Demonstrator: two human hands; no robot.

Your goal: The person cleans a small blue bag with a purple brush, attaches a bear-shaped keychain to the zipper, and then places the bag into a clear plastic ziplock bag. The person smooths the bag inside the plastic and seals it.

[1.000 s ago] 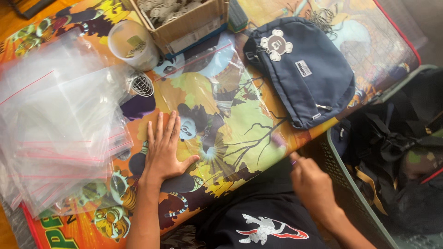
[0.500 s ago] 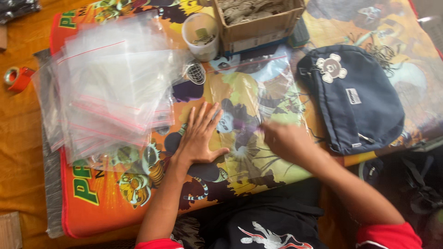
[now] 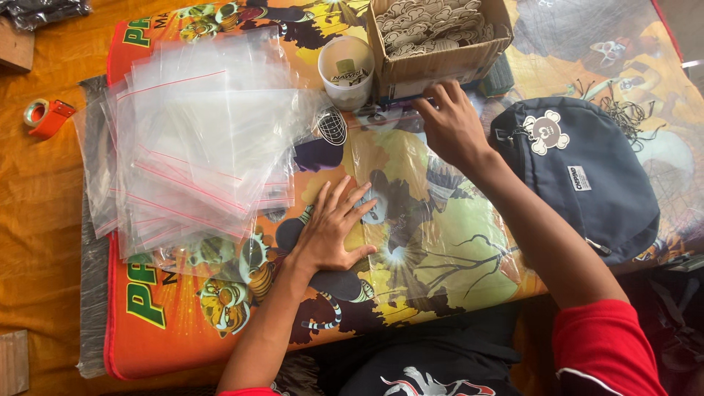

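- The left hand lies flat, fingers spread, pressing a clear zip bag onto the cartoon-print mat.
- The right hand pinches that bag's far edge, just in front of the cardboard box.
- A white cup stands left of the box; a navy pouch lies to its right.

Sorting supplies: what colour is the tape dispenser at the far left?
Orange, holding a roll of tape: the tape dispenser, seen in the head view.
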